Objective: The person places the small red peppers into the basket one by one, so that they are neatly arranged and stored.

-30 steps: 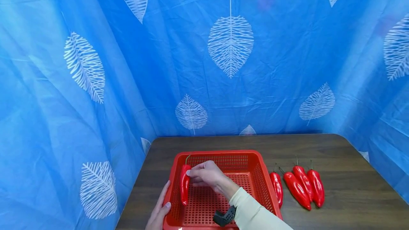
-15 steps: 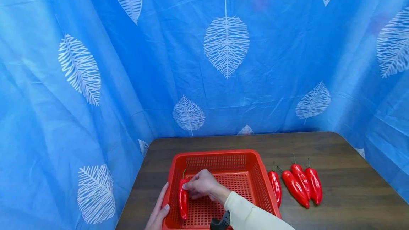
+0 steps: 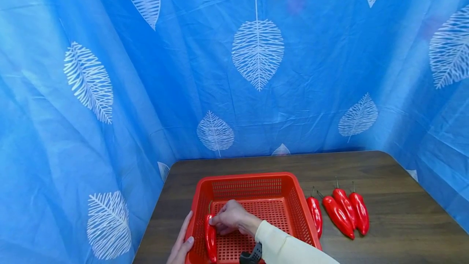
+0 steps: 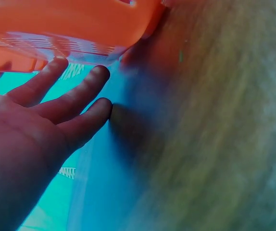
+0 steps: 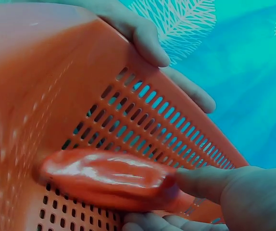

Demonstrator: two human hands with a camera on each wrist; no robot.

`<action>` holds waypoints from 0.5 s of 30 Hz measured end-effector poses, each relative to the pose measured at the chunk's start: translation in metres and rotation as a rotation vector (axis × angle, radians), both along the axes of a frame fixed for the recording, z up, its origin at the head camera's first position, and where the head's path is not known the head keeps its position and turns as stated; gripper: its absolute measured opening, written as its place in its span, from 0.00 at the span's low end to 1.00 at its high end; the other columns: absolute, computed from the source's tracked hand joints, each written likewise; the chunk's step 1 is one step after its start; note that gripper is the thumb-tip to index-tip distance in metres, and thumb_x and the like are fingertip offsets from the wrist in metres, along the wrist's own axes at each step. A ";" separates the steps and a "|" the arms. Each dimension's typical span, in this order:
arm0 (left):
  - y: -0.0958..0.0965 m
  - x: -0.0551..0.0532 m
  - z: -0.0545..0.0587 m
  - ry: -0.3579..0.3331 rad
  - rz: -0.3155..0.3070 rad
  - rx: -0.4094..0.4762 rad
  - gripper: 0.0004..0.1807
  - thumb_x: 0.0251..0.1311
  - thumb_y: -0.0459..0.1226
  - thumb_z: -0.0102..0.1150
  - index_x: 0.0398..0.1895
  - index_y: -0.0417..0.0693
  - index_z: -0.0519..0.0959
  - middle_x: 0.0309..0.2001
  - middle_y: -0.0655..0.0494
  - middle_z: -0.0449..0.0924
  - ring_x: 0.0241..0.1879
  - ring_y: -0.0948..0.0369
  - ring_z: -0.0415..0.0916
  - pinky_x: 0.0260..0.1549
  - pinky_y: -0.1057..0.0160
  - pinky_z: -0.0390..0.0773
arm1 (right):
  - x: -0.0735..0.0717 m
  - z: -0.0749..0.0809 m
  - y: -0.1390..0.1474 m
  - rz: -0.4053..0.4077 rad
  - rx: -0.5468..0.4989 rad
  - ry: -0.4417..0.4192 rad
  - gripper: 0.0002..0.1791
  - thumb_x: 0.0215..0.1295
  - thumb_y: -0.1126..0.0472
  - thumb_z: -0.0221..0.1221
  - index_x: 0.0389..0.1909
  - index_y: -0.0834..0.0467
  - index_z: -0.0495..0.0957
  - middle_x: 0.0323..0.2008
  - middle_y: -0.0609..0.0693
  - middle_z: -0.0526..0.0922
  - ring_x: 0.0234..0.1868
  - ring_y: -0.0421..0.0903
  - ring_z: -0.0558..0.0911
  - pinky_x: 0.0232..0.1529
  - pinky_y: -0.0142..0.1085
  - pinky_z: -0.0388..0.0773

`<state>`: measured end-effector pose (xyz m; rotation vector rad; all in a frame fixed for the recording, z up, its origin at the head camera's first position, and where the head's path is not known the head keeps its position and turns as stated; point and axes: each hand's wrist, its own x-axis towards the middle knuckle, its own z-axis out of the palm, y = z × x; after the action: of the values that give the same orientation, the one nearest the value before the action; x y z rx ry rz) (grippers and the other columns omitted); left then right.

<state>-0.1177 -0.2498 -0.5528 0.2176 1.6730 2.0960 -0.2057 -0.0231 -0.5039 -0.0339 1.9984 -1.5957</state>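
Observation:
Inside a red plastic basket, my right hand pinches a long red chili pepper near its stem end. The pepper lies along the left wall, its green stem pointing away from me. In the right wrist view, thumb and fingers meet on the pepper, and its tip is low in the basket near a corner. My left hand rests against the basket's left side, thumb at the rim. Its fingers stretch out nearly straight beside the outer wall in the left wrist view.
Several more red chili peppers lie on the dark wooden table to the right of the basket. One of them is close to the basket's right wall. A blue curtain with white leaf prints hangs behind and beside the table.
My right hand has lowered the chili pepper into the basket and drawn it nearer to me along the left wall. The left hand stays at the rim. The head view has shifted slightly.

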 end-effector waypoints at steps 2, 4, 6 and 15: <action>0.000 0.000 0.000 0.007 -0.006 0.005 0.47 0.88 0.49 0.40 0.88 0.60 0.19 0.86 0.27 0.21 0.77 0.55 0.64 0.70 0.49 0.75 | 0.000 0.001 -0.001 -0.002 0.012 0.000 0.05 0.71 0.64 0.72 0.37 0.62 0.89 0.31 0.56 0.93 0.38 0.55 0.94 0.43 0.48 0.92; 0.000 0.000 0.000 0.015 -0.010 0.005 0.47 0.88 0.49 0.40 0.88 0.60 0.18 0.85 0.26 0.20 0.77 0.56 0.64 0.70 0.50 0.75 | 0.000 0.001 -0.001 -0.003 0.024 -0.001 0.04 0.70 0.64 0.72 0.36 0.62 0.89 0.31 0.56 0.93 0.38 0.54 0.94 0.42 0.48 0.92; 0.000 0.000 -0.001 0.019 -0.010 0.002 0.47 0.88 0.49 0.40 0.88 0.59 0.18 0.85 0.25 0.20 0.77 0.56 0.64 0.69 0.51 0.75 | 0.000 0.001 -0.001 0.000 0.034 -0.001 0.05 0.70 0.64 0.72 0.36 0.61 0.88 0.31 0.56 0.93 0.37 0.54 0.94 0.42 0.47 0.92; -0.001 0.001 0.000 -0.053 0.009 0.001 0.48 0.87 0.52 0.43 0.88 0.63 0.19 0.87 0.27 0.25 0.75 0.55 0.70 0.69 0.46 0.77 | 0.001 0.001 0.003 0.035 0.074 0.031 0.07 0.69 0.63 0.73 0.32 0.62 0.90 0.31 0.58 0.93 0.37 0.56 0.94 0.40 0.48 0.92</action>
<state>-0.1167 -0.2508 -0.5532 0.1540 1.6457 2.0906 -0.2049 -0.0204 -0.5025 -0.0651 2.0675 -1.5075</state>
